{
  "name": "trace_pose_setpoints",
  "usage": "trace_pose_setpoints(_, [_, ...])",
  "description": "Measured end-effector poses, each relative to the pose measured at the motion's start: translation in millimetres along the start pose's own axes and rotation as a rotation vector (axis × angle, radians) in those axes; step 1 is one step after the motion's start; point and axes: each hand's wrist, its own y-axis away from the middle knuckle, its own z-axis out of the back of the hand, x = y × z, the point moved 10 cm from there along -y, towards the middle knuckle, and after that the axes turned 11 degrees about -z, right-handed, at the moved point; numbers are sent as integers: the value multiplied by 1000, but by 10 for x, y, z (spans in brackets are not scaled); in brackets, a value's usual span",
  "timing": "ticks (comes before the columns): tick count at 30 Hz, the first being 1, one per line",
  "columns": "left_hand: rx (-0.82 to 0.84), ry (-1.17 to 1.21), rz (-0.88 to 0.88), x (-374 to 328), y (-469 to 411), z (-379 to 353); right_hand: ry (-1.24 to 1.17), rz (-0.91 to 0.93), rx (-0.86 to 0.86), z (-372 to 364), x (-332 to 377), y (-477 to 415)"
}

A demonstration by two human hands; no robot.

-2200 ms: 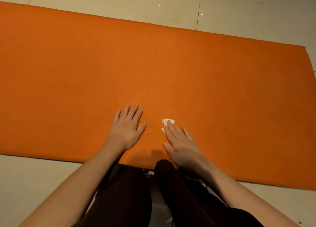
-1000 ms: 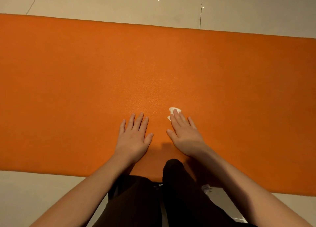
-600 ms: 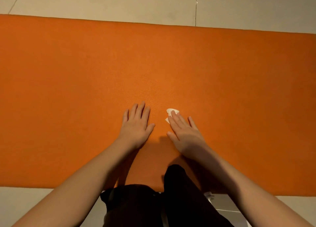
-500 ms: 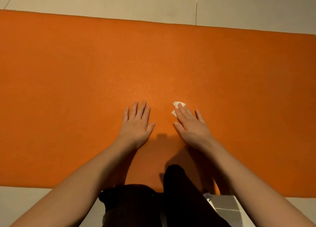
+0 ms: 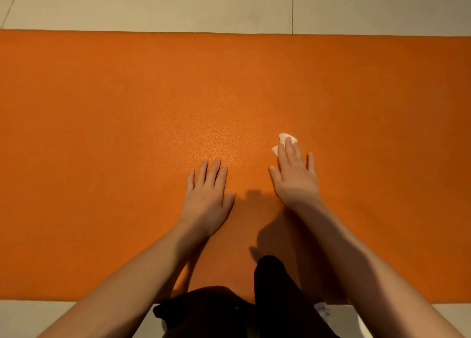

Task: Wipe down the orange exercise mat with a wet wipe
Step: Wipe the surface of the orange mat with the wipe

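The orange exercise mat [image 5: 127,121] lies flat across the whole width of the view on the floor. My right hand [image 5: 295,177] presses a small white wet wipe [image 5: 286,139] onto the mat with straight fingers; only the wipe's far corners show past the fingertips. My left hand [image 5: 207,195] lies flat on the mat, palm down, fingers straight, a little to the left of and nearer than the right hand. It holds nothing.
Pale floor tiles [image 5: 178,4] run beyond the mat's far edge and along its near edge. My knees in dark trousers [image 5: 270,286] reach over the near edge of the mat. A small white thing [image 5: 322,308] lies by my right knee.
My right hand has slid the wipe forward and slightly right across the mat, away from my left hand. My left hand has stayed flat in about the same place.
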Motion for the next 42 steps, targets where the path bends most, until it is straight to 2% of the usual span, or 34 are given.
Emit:
trace_pose_setpoints(2, [-23,7,-14,-6,-4,36,-12,-11,-1,-90,133,59])
trace_pose_setpoints(6, [-122,8,-58,-17,-160,193,-31,251,66,-207,409,337])
trace_pose_setpoints(9, [-142,-20,-41,60,-427,278,-24,329,35,-66,281,232])
trace_pose_setpoints(11, [-126,-16,-18,119,-563,273,-11,219,-26,40,82,-9])
trace_pose_setpoints(14, [-109,-43,1,152,-606,182,-92,-101,-100,126,-175,-291])
trace_pose_setpoints(15, [-120,-48,-1,152,-598,174,-115,-132,-125,122,-137,-283])
trace_pose_setpoints(17, [-143,-44,-14,145,-587,174,-158,23,-139,73,155,-146])
trace_pose_setpoints(19, [-170,-40,-30,143,-576,194,-94,268,-68,-47,379,-4])
trace_pose_setpoints(20, [-179,-39,-39,139,-573,209,-59,328,-78,-37,371,-10])
trace_pose_setpoints(21, [-188,-34,-47,136,-575,214,-51,328,-129,35,301,-78])
trace_pose_setpoints(23, [-200,-9,-53,132,-580,231,-81,177,-206,170,52,-291])
trace_pose_setpoints(25, [-225,8,-59,141,-647,296,-134,19,-210,191,-69,-408])
trace_pose_setpoints(26, [-235,7,-58,155,-719,343,-159,5,-217,188,-10,-396])
trace_pose_setpoints(27, [-239,3,-54,173,-814,391,-160,44,-204,155,100,-355])
trace_pose_setpoints(30, [-238,-19,-23,247,-1120,490,-9,315,-182,37,409,-183])
trace_pose_setpoints(32, [-224,-65,-13,270,-1215,484,35,388,-198,104,379,-270])
trace_pose_setpoints(33, [-217,-93,-12,268,-1225,466,9,350,-212,172,290,-379])
trace_pose_setpoints(36, [-233,-114,-12,258,-1202,455,-151,25,-273,382,-112,-749])
trace_pose_setpoints(38, [-248,-112,-11,271,-1194,472,-164,-45,-279,402,-52,-806])
trace_pose_setpoints(39, [-252,-113,-14,278,-1201,474,-137,33,-258,371,114,-766])
trace_pose_setpoints(42, [-254,-115,-16,295,-1196,467,3,434,-253,260,485,-585])
